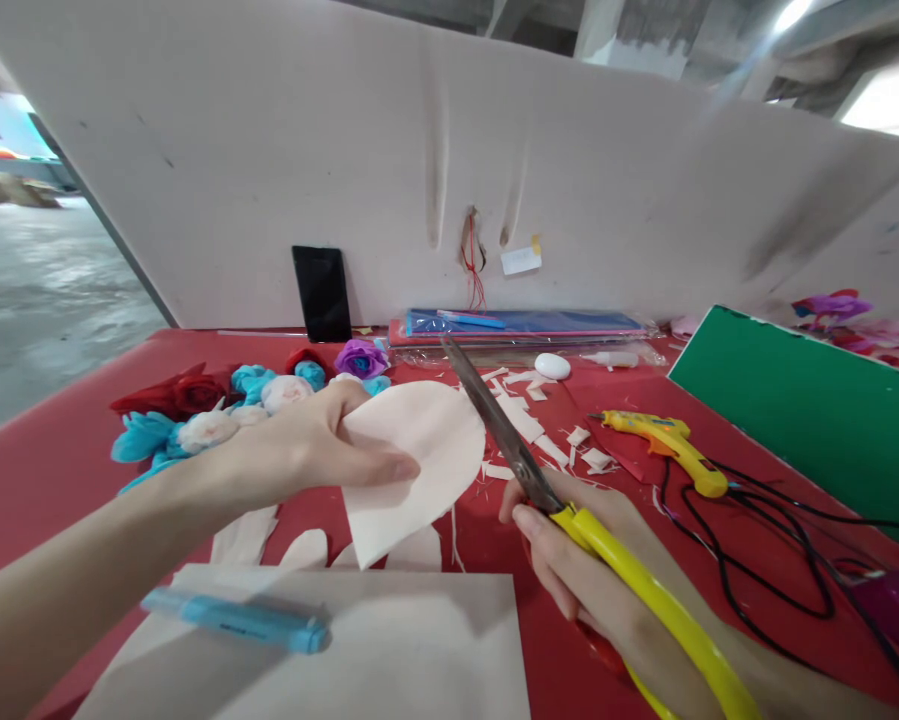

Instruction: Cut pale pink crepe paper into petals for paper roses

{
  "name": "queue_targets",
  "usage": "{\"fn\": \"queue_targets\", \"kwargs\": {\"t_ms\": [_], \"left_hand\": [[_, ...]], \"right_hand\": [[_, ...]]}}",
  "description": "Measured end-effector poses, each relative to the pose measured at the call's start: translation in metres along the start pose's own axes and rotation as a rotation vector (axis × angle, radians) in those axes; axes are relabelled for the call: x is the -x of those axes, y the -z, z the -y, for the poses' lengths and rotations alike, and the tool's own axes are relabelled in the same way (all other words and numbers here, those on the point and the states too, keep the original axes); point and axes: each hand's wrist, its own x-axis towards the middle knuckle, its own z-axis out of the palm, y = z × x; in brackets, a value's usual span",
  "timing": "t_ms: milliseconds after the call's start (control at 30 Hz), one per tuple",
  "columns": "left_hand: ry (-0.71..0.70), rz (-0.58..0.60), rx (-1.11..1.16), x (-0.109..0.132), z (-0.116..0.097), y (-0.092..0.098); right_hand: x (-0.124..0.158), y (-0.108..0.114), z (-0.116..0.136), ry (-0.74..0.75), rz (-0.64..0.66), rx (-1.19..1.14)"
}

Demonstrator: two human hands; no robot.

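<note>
My left hand pinches a cream petal-shaped piece between thumb and fingers, above the red table. In my right hand are yellow-handled scissors, blades pointing up and to the left, just right of the piece and apart from it. Below lies a cream sheet with a light blue marker on it. Small cut petals show beyond the sheet's far edge. Cream scraps are scattered behind the scissors.
Red, blue, white and purple fabric flowers lie at the left. A black phone leans on the white partition. At the right are a yellow glue gun, black cords and a green board. Plastic-wrapped sheets lie at the back.
</note>
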Motion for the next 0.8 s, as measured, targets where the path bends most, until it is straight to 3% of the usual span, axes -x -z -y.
{"fn": "queue_targets", "kwargs": {"t_ms": [100,267,400,567,800], "left_hand": [[0.192,0.077,0.134,0.000,-0.014,-0.002],[0.178,0.361,0.345,0.004,-0.021,-0.015],[0.162,0.474,0.442,0.004,-0.008,-0.028],[0.156,0.522,0.476,0.002,0.005,-0.037],[0.133,0.532,0.358,0.008,0.002,-0.041]], "right_hand": [[-0.005,0.003,-0.002,-0.078,-0.047,-0.193],[-0.016,0.013,-0.005,-0.129,0.023,-0.513],[-0.020,0.014,-0.005,-0.127,0.072,-0.585],[-0.017,0.013,-0.001,-0.115,0.093,-0.626],[-0.010,0.014,-0.007,-0.123,0.062,-0.588]]}}
